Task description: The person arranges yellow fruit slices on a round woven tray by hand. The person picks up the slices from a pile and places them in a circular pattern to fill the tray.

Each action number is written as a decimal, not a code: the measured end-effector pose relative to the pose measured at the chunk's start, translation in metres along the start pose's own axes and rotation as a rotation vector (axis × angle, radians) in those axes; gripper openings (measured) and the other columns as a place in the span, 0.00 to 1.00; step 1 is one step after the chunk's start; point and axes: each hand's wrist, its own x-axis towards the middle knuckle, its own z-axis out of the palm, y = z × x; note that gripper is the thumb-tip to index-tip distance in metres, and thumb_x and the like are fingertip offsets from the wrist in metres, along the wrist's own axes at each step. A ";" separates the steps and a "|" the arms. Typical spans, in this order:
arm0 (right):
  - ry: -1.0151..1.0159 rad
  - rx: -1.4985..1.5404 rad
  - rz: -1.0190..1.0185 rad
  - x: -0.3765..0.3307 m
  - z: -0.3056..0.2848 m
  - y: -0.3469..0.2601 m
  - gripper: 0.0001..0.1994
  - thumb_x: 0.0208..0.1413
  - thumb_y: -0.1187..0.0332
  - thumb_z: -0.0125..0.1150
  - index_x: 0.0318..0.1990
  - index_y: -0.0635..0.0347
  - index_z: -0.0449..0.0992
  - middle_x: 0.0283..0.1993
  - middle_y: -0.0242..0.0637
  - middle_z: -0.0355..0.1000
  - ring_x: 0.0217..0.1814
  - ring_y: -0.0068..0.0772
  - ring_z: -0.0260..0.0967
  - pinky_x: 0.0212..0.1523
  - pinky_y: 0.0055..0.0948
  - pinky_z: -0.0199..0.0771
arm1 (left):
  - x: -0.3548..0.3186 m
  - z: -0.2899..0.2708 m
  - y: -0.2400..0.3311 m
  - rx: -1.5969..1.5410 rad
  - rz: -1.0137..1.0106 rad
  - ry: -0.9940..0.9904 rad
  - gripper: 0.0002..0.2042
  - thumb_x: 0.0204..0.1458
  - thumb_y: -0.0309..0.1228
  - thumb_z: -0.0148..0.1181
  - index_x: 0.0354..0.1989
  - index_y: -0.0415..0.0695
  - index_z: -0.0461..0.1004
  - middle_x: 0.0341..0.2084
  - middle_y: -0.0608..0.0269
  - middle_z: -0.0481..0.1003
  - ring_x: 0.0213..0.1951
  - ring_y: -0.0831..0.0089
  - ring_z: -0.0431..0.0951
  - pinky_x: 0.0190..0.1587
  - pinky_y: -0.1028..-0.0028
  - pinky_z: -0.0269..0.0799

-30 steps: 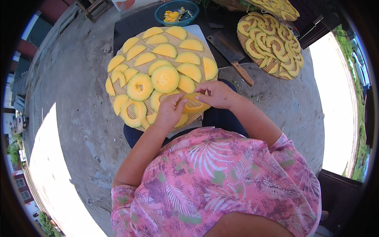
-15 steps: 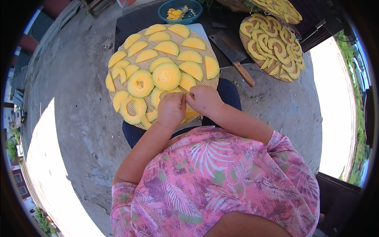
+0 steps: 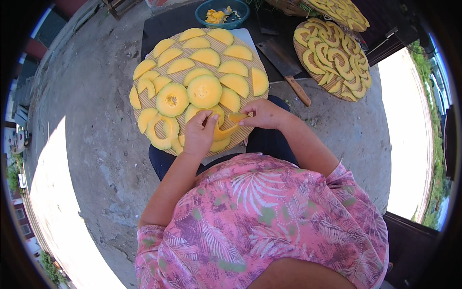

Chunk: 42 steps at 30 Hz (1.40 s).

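My left hand (image 3: 199, 132) and my right hand (image 3: 267, 115) are a short way apart over the near edge of a round woven tray (image 3: 168, 45). A curved yellow pumpkin slice (image 3: 227, 132) stretches between them, its right end pinched in my right fingertips. My left fingers are closed around its other side, partly hiding it. Just beyond lie a round pumpkin slice with a pale centre (image 3: 204, 91) and another with a seedy middle (image 3: 172, 100). Green-rimmed half slices (image 3: 206, 57) cover much of the tray. Left of my left hand lies a pumpkin ring (image 3: 161, 135).
A cleaver (image 3: 297, 90) with a wooden handle lies right of the tray on a dark board. Behind is a teal basin (image 3: 240, 12) holding yellow scraps. Two more trays of curved slices, one nearer (image 3: 332, 58) and one farther (image 3: 344, 13), stand at the far right.
My hands were close together in fists; they have drawn apart, the right one moving rightward. A curved pumpkin slice now shows stretched between them.
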 end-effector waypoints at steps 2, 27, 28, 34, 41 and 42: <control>0.020 0.070 -0.039 -0.002 0.002 0.003 0.14 0.38 0.63 0.65 0.32 0.61 0.77 0.26 0.37 0.72 0.28 0.28 0.68 0.32 0.26 0.67 | 0.001 -0.003 0.001 -0.063 -0.065 -0.017 0.07 0.52 0.27 0.54 0.33 0.36 0.72 0.23 0.70 0.71 0.26 0.85 0.67 0.31 0.82 0.65; 0.297 0.482 -0.114 -0.009 0.018 -0.031 0.08 0.42 0.76 0.62 0.33 0.65 0.74 0.27 0.31 0.71 0.29 0.18 0.66 0.30 0.19 0.65 | -0.010 -0.003 0.012 -0.866 -0.539 -0.275 0.17 0.45 0.22 0.60 0.45 0.41 0.67 0.36 0.61 0.73 0.35 0.69 0.76 0.34 0.77 0.75; 0.293 0.480 -0.115 -0.010 0.022 -0.031 0.08 0.42 0.76 0.62 0.33 0.65 0.74 0.27 0.31 0.71 0.29 0.18 0.66 0.30 0.19 0.65 | -0.010 -0.003 0.013 -0.867 -0.536 -0.207 0.16 0.44 0.21 0.59 0.43 0.42 0.68 0.34 0.62 0.73 0.35 0.71 0.75 0.33 0.77 0.74; 0.588 -0.073 -0.865 -0.013 0.031 -0.038 0.12 0.36 0.80 0.59 0.33 0.60 0.74 0.31 0.38 0.72 0.33 0.37 0.70 0.31 0.29 0.69 | -0.012 0.000 0.010 -1.046 -0.542 -0.057 0.12 0.45 0.21 0.58 0.40 0.40 0.69 0.32 0.63 0.74 0.31 0.74 0.75 0.30 0.79 0.74; 0.561 -0.236 -1.069 -0.030 0.047 -0.052 0.15 0.33 0.81 0.59 0.34 0.59 0.74 0.34 0.36 0.72 0.33 0.38 0.69 0.32 0.30 0.71 | -0.002 -0.018 -0.001 -1.112 -0.622 0.073 0.10 0.48 0.23 0.57 0.39 0.40 0.69 0.31 0.62 0.74 0.30 0.74 0.75 0.31 0.78 0.75; 0.505 -0.221 -1.073 -0.033 0.047 -0.051 0.15 0.33 0.80 0.59 0.34 0.59 0.74 0.34 0.36 0.72 0.33 0.38 0.69 0.32 0.29 0.71 | 0.003 -0.025 0.003 -1.103 -0.539 0.174 0.09 0.48 0.24 0.56 0.39 0.40 0.69 0.31 0.62 0.74 0.30 0.73 0.75 0.31 0.78 0.75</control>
